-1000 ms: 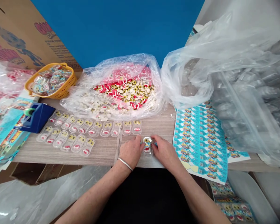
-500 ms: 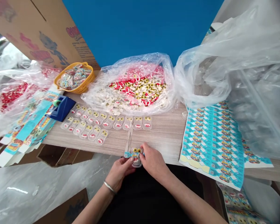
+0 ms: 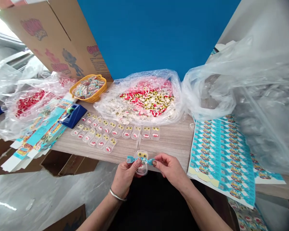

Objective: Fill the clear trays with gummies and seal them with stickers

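Note:
At the table's front edge, my left hand [image 3: 125, 176] grips a small clear plastic pack [image 3: 142, 170] holding yellow eye pieces and a pale piece. A blue printed label strip [image 3: 144, 160] lies across the front of the pack, under my left thumb. My right hand [image 3: 170, 166] pinches the strip's right end between thumb and fingers, just right of the pack. Rows of similar clear packs [image 3: 102, 140] with yellow and red pieces lie on the table [image 3: 170, 144] beyond my hands. At the right, a sheet of blue labels [image 3: 207, 160] overhangs the edge.
An open bag of candy pieces [image 3: 156, 99] lies behind the packs. At left are a yellow basket [image 3: 97, 95], a blue tape dispenser [image 3: 75, 117], printed card strips [image 3: 38, 134] and another bag [image 3: 31, 102]. Clear plastic bags [image 3: 267, 112] pile up at right.
My right hand has moved right from the pack, and the label's right end now stretches out in its fingers. My left hand still holds the pack. The view has shifted slightly.

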A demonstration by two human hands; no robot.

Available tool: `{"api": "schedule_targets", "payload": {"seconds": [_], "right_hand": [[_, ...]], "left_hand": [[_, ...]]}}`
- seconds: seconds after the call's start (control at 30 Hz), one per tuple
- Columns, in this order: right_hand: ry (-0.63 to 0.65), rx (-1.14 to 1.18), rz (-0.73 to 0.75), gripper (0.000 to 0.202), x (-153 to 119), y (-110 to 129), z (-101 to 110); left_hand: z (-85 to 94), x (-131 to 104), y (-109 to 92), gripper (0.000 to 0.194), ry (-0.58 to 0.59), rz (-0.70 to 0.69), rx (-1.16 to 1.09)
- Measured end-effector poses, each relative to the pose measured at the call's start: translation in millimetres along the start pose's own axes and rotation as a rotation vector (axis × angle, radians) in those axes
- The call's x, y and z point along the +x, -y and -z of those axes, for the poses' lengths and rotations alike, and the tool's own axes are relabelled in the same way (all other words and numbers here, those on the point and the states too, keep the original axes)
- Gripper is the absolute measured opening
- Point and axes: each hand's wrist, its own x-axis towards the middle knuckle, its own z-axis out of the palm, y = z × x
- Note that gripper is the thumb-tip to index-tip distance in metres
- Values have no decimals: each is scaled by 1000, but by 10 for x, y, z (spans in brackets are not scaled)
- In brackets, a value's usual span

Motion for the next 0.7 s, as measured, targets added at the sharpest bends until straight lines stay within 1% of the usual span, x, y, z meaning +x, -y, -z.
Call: {"api": "schedule_targets", "payload": {"seconds": [0.07,0.13,0.23,0.3,0.33,0.47,0.57,0.7], "right_hand": [[11,71,54,31,-24,38,54],[37,139,83,32,-53,88,87],[148,281,99,33,-100,150,109],[193,362,95,35,-124,168,121],[195,389,93,35,-131,170,128],[180,455,52,38,-127,159,123],[142,479,-13,35,-92,140,71],[69,501,15,31,-39,93,49]], "left_hand": [[-82,7,-85,34,51,-17,-60],[-190,0,-149,33,137,18,-154],[-366,-34,-217,33,297,89,-273],[-465,-59,-253,32,373,94,-296],[-505,-68,-266,32,397,87,-292],[-608,-90,-252,29,437,83,-219],[-663,-96,-174,30,420,83,-194],[-713,-82,-110,27,378,66,-266]]}}
